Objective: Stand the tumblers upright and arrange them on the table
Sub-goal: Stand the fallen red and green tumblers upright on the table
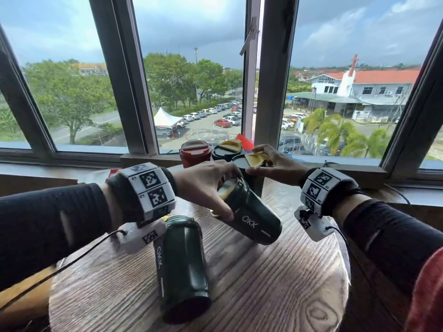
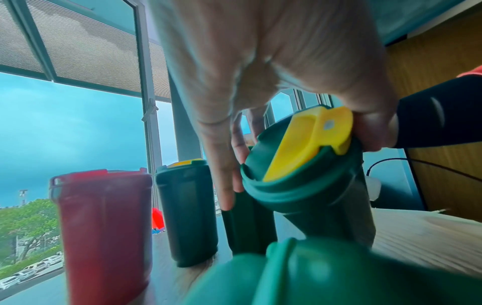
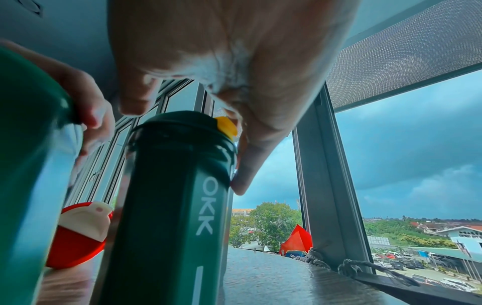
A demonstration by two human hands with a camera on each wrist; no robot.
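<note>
My left hand (image 1: 206,185) grips the lid end of a tilted dark-green plastic tumbler (image 1: 249,212); my right hand (image 1: 275,164) clasps an upright green tumbler (image 3: 167,206) just behind it. Behind that, two stand; one green tumbler (image 1: 182,267) lies nearer me on the worktop (image 1: 275,283).

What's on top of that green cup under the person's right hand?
A dark green lid with a yellow flap tops the upright green tumbler. The right hand grips the lid, covering part of it.

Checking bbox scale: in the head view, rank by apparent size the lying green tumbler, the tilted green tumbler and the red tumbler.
1. lying green tumbler, nearest the camera
2. tilted green tumbler, in the left hand
3. red tumbler, farthest, lower part hidden

Nearness inflates the order.
</note>
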